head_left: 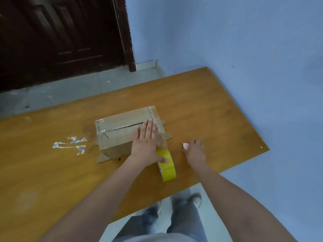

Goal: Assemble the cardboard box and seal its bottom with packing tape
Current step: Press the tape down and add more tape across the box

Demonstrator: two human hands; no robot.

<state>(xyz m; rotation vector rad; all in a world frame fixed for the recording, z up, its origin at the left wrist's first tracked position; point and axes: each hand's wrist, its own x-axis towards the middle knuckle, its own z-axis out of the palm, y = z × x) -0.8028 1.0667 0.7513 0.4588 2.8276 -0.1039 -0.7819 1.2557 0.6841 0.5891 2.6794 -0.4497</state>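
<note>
A brown cardboard box [118, 130] lies on the wooden table [218, 110], its flaps folded shut with clear tape along the seam and ends. My left hand [145, 140] presses flat on the box's right end, fingers spread. A yellow roll of packing tape [167, 165] stands on edge just in front of that hand, its thumb touching the roll; a clear strip runs from the roll up to the box. My right hand [194, 151] rests on the table to the right, fingers curled around a small pink object [185, 146].
White tape residue [70, 144] marks the table left of the box. The table's right edge meets a blue wall [244, 41]. A dark door [61, 37] and grey floor lie beyond the far edge. My legs stand at the near edge.
</note>
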